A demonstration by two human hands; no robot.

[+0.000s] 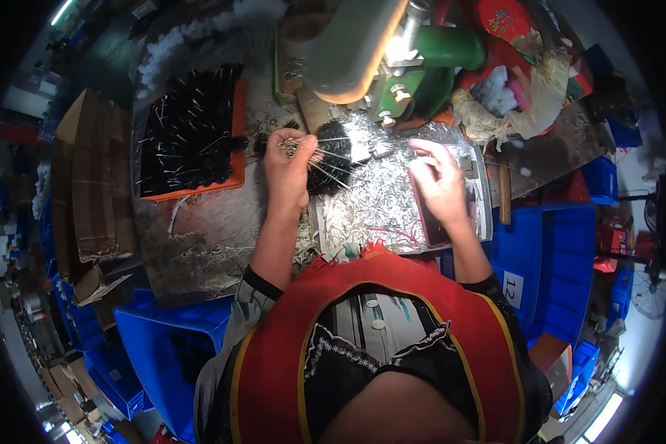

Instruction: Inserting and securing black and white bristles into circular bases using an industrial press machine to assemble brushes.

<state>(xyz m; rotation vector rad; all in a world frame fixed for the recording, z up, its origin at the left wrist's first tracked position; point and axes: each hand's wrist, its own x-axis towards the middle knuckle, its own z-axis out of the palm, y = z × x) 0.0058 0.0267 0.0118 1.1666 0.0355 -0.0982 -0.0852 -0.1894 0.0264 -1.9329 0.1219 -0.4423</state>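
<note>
My left hand (291,159) is closed around a bunch of twisted-wire brushes, their thin bare wire stems (331,164) fanning out to the right. Black bristles (325,177) show beneath and beside that hand. Over the right part of a shallow tray (487,214), my right hand (440,185) has its fingers bent and apart, and I see nothing between them. Small shiny metal pieces (370,203) cover the tray. A dark flat thing with a red edge (431,222) lies under my right wrist. Bright glare washes out the area between the hands.
A green machine (422,81) with bolts stands just beyond the tray. An orange bin (200,191) full of black wire brushes sits at left, by a cardboard box (100,177). Blue bins (547,259) flank the bench; a wooden handle (505,194) is at right.
</note>
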